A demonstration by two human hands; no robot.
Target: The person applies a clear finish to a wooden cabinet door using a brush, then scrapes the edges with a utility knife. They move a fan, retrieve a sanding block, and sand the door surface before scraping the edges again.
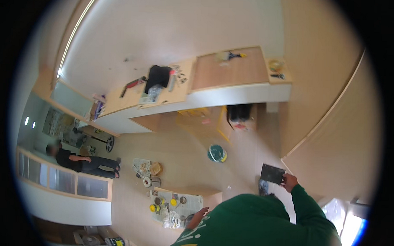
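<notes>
My right hand point(289, 182) is closed on the edge of a flat, dark rectangular piece point(273, 174), held out near the wood panelling at the right. Its face has a few pale specks; whether it is a sheet or a stiff board I cannot make out. My left hand point(198, 217) is beside my body, fingers stretched out, with nothing visible in it. Close to that hand is a low surface covered in newspaper point(194, 202), bearing yellow-lidded jars point(155, 207), small tins and a crumpled clear plastic bag point(172, 220).
A green bucket point(216, 153) stands on the floor ahead. Beyond it runs a long counter point(233, 90) holding a black cloth point(157, 79), tools and tape rolls. More newspaper with a tub point(156, 168) lies left of centre. Another person point(83, 161) stands at the far left.
</notes>
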